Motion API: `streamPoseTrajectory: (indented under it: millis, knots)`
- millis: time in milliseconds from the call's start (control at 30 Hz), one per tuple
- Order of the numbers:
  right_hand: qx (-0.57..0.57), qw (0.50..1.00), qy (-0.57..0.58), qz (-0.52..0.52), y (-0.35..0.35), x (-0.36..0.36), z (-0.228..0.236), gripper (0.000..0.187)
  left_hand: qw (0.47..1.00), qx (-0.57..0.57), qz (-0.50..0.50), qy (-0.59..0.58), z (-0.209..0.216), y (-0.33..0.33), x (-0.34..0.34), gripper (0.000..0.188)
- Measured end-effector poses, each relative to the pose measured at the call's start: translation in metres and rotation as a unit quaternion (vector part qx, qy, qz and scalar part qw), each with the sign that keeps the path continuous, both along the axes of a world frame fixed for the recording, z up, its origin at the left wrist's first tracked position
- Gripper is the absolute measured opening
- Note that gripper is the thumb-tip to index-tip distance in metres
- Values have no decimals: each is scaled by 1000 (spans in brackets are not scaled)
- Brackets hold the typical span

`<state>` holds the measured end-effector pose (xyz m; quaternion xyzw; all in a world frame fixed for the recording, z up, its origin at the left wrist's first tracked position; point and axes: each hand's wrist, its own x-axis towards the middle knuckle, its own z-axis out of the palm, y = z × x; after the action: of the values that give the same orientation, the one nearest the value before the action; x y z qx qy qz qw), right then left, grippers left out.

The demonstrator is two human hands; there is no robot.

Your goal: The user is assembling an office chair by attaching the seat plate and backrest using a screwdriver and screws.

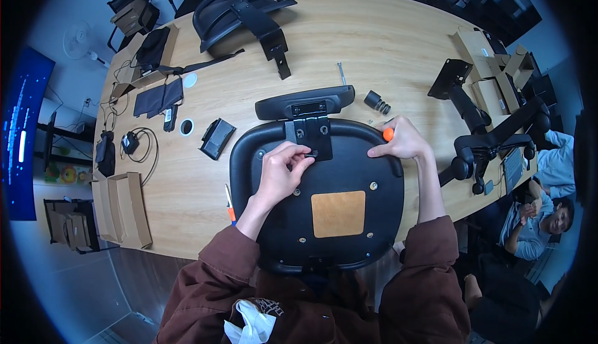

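Observation:
A black chair seat [339, 179] lies underside up at the table's near edge, in front of me. A black metal bracket [321, 138] joins its far edge to a padded black backrest [274, 108]. My left hand [281, 171] is closed in a pinch at the bracket's near end, on a small dark bolt-like piece [311, 154]. Over the seat's far right edge, my right hand [402, 141] is curled round an orange-ended tool [388, 134]; most of the tool is hidden. Its thumb touches the seat's underside.
Beyond the seat lie a long bolt [341, 73] and a black spring-like part [377, 102]. A chair base [479, 141] stands at right, a curved chair back [227, 17] at the far side. An orange-and-blue-handled tool [231, 210] lies left. A person [529, 225] sits at right.

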<state>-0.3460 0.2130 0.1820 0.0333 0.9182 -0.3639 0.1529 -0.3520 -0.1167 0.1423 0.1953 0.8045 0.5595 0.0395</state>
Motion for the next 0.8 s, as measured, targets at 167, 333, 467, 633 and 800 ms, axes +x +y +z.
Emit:
streamPoseTrajectory:
  millis: [167,333,467,633,800]
  knots:
    - [21,999,-36,-2,-3,-1,9,56,989,-48,-44,132,8,4,-5,23]
    - [35,997,-71,-14,-6,-3,13,65,978,-109,-51,169,15,6,-6,25]
    - [22,999,-33,-10,-1,-2,5,68,977,-100,-61,179,19,6,-8,25]
    - [16,999,-37,-4,0,-3,0,66,987,-70,-43,139,10,10,-5,16]
    - [17,1000,-21,2,2,-3,-5,64,987,-71,-38,141,8,10,-6,14]
